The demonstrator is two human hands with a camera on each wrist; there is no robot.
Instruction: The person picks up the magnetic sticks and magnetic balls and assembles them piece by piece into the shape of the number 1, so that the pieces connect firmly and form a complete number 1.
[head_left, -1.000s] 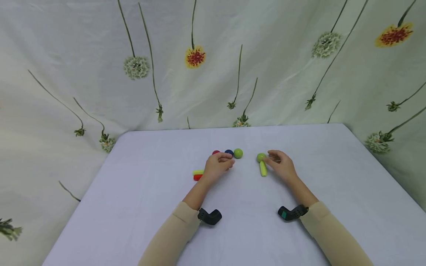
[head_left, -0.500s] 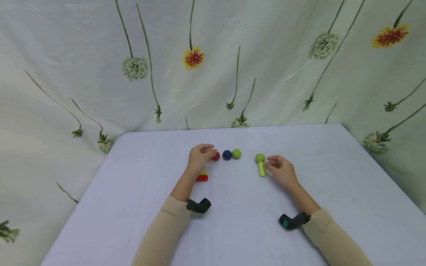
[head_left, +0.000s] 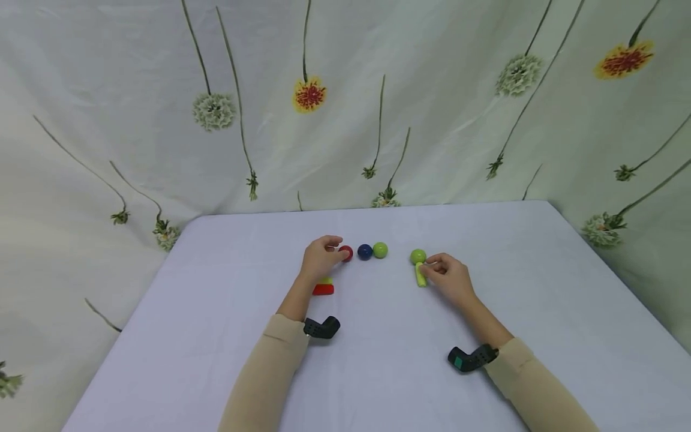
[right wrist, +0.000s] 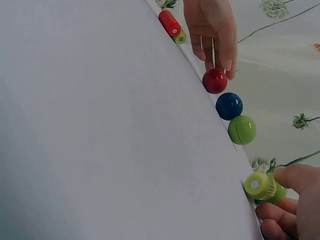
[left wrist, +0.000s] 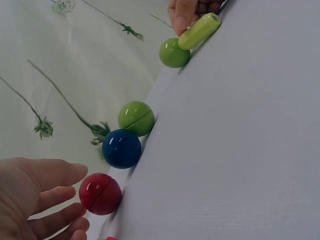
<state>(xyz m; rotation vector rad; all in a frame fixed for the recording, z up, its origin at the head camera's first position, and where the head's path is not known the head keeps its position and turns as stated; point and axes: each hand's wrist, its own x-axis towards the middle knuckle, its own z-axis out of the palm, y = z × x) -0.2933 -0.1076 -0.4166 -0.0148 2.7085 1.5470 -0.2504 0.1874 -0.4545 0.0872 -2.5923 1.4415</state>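
Observation:
My left hand [head_left: 320, 259] is at a red ball [left wrist: 100, 194], its thumb and loosely bent fingers apart at the ball's near side. In the left wrist view the fingertips reach only the ball's edge. My right hand [head_left: 451, 280] pinches a short yellow-green stick [left wrist: 200, 31] between thumb and fingers. A silvery disc marks the end of this stick in the right wrist view. Against its far end is a green ball [head_left: 418, 256]. Between the hands, a blue ball [head_left: 364, 252] and another green ball [head_left: 380, 250] stand side by side, seemingly touching.
A red stick [head_left: 323, 290] and a second yellow-green stick [right wrist: 180, 37] lie side by side near the left wrist, partly covered in the head view. A white cloth covers the table [head_left: 388, 360]. Behind it hangs a flowered curtain [head_left: 345, 120].
My left hand has moved left, from in front of the blue and red balls to the red ball's left side. My right hand has come down from beside the green ball onto the stick.

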